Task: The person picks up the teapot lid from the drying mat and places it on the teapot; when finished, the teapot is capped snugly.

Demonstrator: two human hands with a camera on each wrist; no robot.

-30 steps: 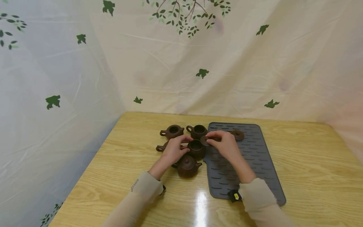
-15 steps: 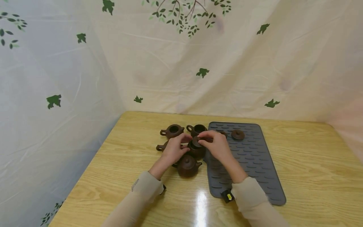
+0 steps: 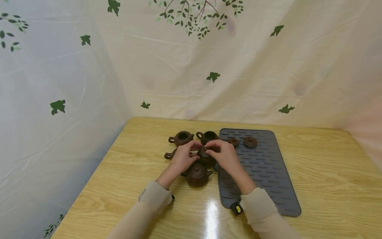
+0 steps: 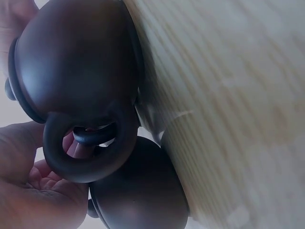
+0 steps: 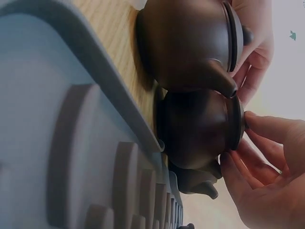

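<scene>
A dark brown teapot (image 3: 206,160) stands in the middle of a cluster, between both hands. My left hand (image 3: 183,160) is at its handle side, with thumb and fingers pinching the handle (image 4: 97,136), partly hidden in the left wrist view. From the other side my right hand (image 3: 227,154) pinches the knob of a round lid (image 5: 234,125), which lies over the teapot's mouth. Just nearer the person is a lidded teapot (image 3: 197,176), its spout pointing right. Another lidded teapot (image 4: 143,191) sits beyond, mostly covered by my left hand in the head view.
Two lidless teapots, one at the back left (image 3: 182,138) and one to its right (image 3: 208,136), stand behind the hands. A ridged grey mat (image 3: 262,172) on the wooden table (image 3: 125,172) bears a small lid (image 3: 234,142) and a larger lid (image 3: 250,142).
My right hand has moved left from over the mat's edge, bringing the lid onto the middle teapot's mouth. The left hand has kept its place.
</scene>
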